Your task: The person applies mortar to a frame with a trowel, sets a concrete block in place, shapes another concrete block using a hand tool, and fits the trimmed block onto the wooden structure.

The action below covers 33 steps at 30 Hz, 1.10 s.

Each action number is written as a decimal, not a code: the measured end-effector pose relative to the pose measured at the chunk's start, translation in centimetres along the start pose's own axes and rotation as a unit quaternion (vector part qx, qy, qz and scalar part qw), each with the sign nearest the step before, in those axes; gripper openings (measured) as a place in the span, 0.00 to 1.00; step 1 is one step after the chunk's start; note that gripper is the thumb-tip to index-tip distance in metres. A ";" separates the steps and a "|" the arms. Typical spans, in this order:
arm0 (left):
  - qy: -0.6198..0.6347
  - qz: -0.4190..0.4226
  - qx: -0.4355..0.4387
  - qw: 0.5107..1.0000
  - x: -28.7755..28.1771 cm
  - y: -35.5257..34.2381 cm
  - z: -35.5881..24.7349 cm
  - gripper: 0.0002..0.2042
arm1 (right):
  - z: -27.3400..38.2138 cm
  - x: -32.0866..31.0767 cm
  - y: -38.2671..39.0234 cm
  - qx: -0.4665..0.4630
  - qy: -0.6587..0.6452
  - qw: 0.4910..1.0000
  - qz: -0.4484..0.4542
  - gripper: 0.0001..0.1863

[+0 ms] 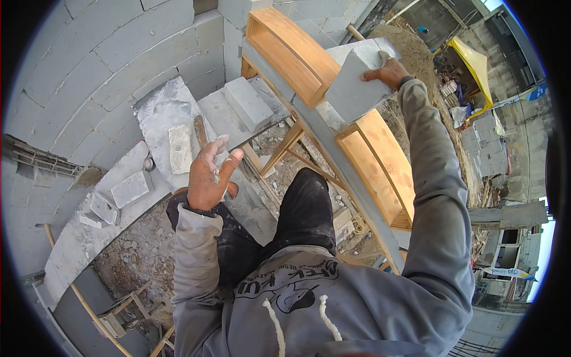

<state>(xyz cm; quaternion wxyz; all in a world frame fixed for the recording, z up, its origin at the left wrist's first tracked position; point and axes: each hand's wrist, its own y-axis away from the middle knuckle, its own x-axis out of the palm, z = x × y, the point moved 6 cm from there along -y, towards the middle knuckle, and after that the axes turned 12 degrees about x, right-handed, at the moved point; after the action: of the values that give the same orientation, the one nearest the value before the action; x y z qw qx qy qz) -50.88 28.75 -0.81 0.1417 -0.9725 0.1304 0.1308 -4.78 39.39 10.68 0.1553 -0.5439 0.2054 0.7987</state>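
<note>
My right hand [389, 70] grips a large grey concrete block [357, 89] by its upper edge, fingers over the far side and thumb on the near face. The block stands on the narrow wall between two open wooden box frames, one farther off [297, 53] and one nearer [380, 169]. My left hand [208, 178], pale with dust at the fingertips, is raised with thumb and fingers apart. A brown wooden handle [200, 131] passes behind it; whether the hand touches it, I cannot tell.
A dusty board [159, 110] carries a whitish block [180, 149]. Another grey block [248, 106] lies beside it. Smaller block pieces [132, 188] rest on a curved ledge [71, 250] at left. Wooden trestle legs [284, 149] and rubble [140, 247] are below. A block wall [95, 77] rises at left.
</note>
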 end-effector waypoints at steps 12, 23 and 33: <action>-0.065 0.017 0.033 0.997 0.2 0.0 -0.1 0.25 | -1.0 0.2 1.4 0.011 -0.040 0.999 -0.002 0.58; -0.137 0.021 0.073 0.988 0.2 0.1 -1.1 0.24 | -2.7 1.5 -0.1 -0.026 0.019 0.998 -0.063 0.64; -0.135 0.040 0.113 0.984 1.3 -0.2 -1.6 0.23 | -1.9 1.8 0.5 -0.035 0.101 0.990 -0.092 0.63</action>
<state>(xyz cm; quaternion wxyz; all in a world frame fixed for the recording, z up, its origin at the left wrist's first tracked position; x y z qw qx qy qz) -49.22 28.14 0.35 0.2612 -0.9176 0.1630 0.2514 -4.09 38.05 8.45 0.1874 -0.6436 0.1405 0.7286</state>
